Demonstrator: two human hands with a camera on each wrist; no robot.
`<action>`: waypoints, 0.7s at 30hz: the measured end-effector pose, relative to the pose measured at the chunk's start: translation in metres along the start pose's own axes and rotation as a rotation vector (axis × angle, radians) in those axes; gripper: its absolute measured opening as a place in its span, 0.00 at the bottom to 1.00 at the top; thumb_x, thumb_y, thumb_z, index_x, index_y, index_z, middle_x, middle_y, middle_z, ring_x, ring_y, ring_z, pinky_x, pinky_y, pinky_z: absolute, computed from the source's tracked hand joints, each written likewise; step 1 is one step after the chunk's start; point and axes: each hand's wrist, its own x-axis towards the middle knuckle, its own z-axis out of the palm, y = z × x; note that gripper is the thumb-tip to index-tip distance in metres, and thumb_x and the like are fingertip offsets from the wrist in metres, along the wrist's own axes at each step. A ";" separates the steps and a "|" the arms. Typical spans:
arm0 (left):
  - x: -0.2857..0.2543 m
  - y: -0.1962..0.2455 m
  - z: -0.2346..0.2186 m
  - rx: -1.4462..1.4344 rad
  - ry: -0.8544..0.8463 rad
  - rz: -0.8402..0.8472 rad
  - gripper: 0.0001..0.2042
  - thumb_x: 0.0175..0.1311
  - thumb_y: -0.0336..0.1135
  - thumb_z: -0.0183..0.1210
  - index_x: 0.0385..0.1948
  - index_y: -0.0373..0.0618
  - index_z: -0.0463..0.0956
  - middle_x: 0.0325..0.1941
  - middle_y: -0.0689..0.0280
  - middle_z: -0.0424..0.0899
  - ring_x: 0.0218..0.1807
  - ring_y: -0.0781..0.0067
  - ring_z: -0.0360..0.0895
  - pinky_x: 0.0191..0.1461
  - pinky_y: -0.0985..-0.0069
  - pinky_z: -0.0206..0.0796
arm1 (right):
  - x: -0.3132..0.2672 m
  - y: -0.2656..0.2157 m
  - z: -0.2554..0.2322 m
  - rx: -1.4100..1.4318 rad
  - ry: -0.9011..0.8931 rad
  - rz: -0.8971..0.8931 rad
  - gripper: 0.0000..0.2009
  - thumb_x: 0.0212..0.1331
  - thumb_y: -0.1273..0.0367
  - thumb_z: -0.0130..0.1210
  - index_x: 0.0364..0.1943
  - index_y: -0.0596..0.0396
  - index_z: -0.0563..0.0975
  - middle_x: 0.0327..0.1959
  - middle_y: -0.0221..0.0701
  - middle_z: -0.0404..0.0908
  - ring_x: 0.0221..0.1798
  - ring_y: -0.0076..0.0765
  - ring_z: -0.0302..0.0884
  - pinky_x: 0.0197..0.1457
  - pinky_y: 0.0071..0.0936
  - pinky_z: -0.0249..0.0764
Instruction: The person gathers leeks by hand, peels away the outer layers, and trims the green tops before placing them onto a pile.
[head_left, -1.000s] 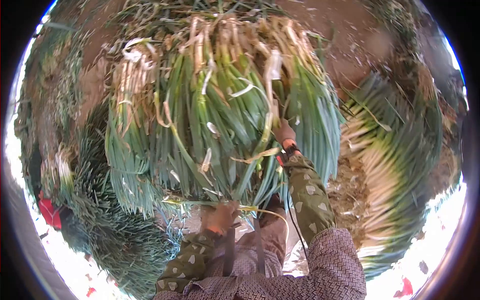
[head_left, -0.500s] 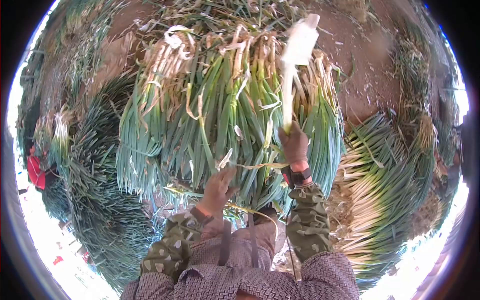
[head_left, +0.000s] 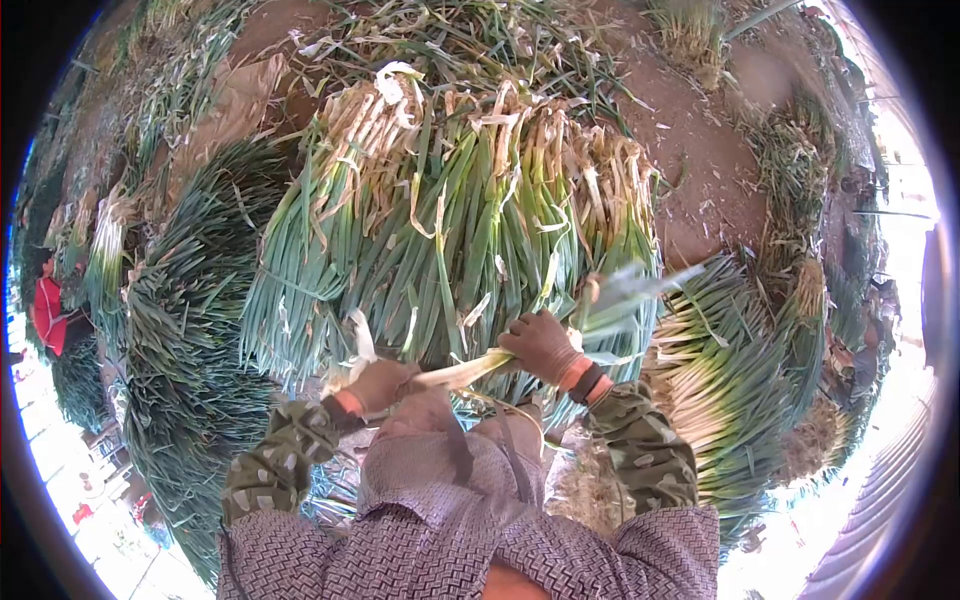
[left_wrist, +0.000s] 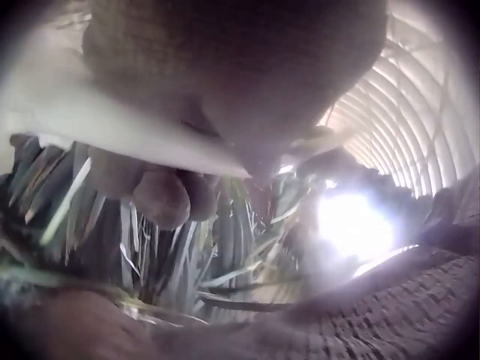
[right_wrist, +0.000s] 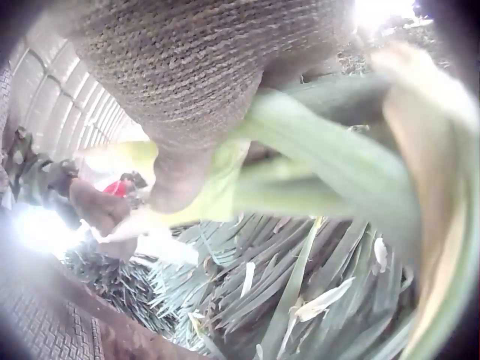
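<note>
My right hand (head_left: 543, 347), in a knitted glove, grips a green onion (head_left: 462, 374) where its white stalk turns green. The onion lies sideways before my body, its blurred leaves (head_left: 630, 300) trailing off to the right. My left hand (head_left: 378, 385) holds the white end, with a pale strip of skin (head_left: 361, 338) standing up beside it. In the left wrist view the white stalk (left_wrist: 150, 139) crosses between the thumb and the curled fingers (left_wrist: 161, 199). In the right wrist view the gloved thumb (right_wrist: 180, 176) presses on the light green part, and a dry leaf (right_wrist: 431, 180) bends down.
A big heap of green onions (head_left: 450, 230) lies right ahead, roots facing away. Cleaned white-stalked onions (head_left: 705, 375) are stacked at the right, and a dark green leafy pile (head_left: 200, 340) stands at the left. A person in red (head_left: 48, 312) is at the far left.
My right hand has drawn a green onion out of the heap and back towards my body, swinging it from upright to sideways. My left hand has come to hold its white end.
</note>
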 end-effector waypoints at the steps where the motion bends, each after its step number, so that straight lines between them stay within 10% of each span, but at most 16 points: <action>1: -0.017 0.003 0.003 -0.100 0.022 0.019 0.22 0.74 0.56 0.51 0.45 0.44 0.77 0.32 0.50 0.83 0.33 0.46 0.81 0.37 0.55 0.70 | 0.003 0.004 -0.004 -0.026 0.032 -0.036 0.13 0.50 0.54 0.67 0.36 0.39 0.80 0.34 0.25 0.80 0.44 0.36 0.80 0.50 0.39 0.71; 4: -0.043 -0.029 0.052 -0.317 0.114 -0.031 0.19 0.75 0.51 0.52 0.43 0.41 0.78 0.26 0.56 0.81 0.26 0.59 0.79 0.32 0.64 0.68 | 0.011 0.041 -0.026 -0.286 0.114 0.167 0.06 0.54 0.67 0.60 0.36 0.40 0.82 0.33 0.23 0.81 0.39 0.34 0.80 0.44 0.35 0.72; 6: -0.051 -0.016 0.051 -0.533 0.125 -0.223 0.18 0.75 0.50 0.52 0.40 0.42 0.78 0.23 0.60 0.80 0.24 0.64 0.77 0.30 0.66 0.67 | -0.001 0.099 0.007 0.152 0.664 0.474 0.04 0.61 0.70 0.57 0.34 0.46 0.84 0.24 0.25 0.80 0.25 0.36 0.77 0.29 0.30 0.71; 9: -0.055 -0.009 0.054 -0.868 0.182 -0.401 0.19 0.75 0.48 0.53 0.36 0.38 0.78 0.20 0.67 0.75 0.22 0.77 0.71 0.27 0.73 0.63 | -0.006 0.092 -0.049 0.517 1.012 1.107 0.16 0.73 0.60 0.54 0.37 0.57 0.85 0.31 0.33 0.88 0.30 0.22 0.81 0.26 0.29 0.71; 11: -0.050 -0.023 0.063 -0.560 0.415 -0.165 0.20 0.74 0.48 0.55 0.37 0.35 0.79 0.23 0.69 0.74 0.25 0.80 0.69 0.28 0.76 0.61 | -0.004 0.067 -0.058 0.438 1.186 1.005 0.17 0.70 0.55 0.56 0.35 0.53 0.85 0.18 0.29 0.81 0.17 0.36 0.75 0.21 0.33 0.68; 12: -0.048 -0.020 0.054 -0.691 0.346 -0.220 0.20 0.74 0.48 0.55 0.38 0.35 0.79 0.23 0.70 0.74 0.25 0.81 0.69 0.28 0.76 0.61 | -0.009 0.079 -0.019 -0.144 0.892 0.771 0.19 0.70 0.53 0.55 0.34 0.53 0.85 0.19 0.32 0.82 0.19 0.41 0.78 0.24 0.36 0.71; 14: -0.045 -0.001 0.029 -0.953 0.190 -0.320 0.20 0.73 0.48 0.56 0.39 0.35 0.79 0.25 0.71 0.74 0.26 0.81 0.69 0.28 0.77 0.60 | -0.014 0.076 0.042 -0.218 0.506 0.589 0.23 0.69 0.49 0.53 0.33 0.54 0.85 0.22 0.39 0.84 0.25 0.48 0.82 0.31 0.43 0.76; 19: -0.046 0.026 -0.024 -1.099 0.203 -0.277 0.20 0.74 0.50 0.56 0.39 0.38 0.78 0.21 0.73 0.71 0.21 0.85 0.65 0.23 0.81 0.56 | 0.000 -0.025 0.055 0.539 -0.203 0.573 0.22 0.67 0.46 0.52 0.37 0.47 0.87 0.29 0.44 0.86 0.33 0.54 0.85 0.39 0.48 0.80; 21: -0.047 0.025 -0.032 -1.074 0.213 -0.255 0.20 0.73 0.51 0.56 0.38 0.38 0.78 0.19 0.73 0.70 0.18 0.86 0.63 0.21 0.81 0.54 | -0.006 -0.019 0.082 0.523 -0.124 0.439 0.17 0.65 0.49 0.56 0.42 0.43 0.86 0.29 0.41 0.86 0.32 0.54 0.85 0.38 0.46 0.80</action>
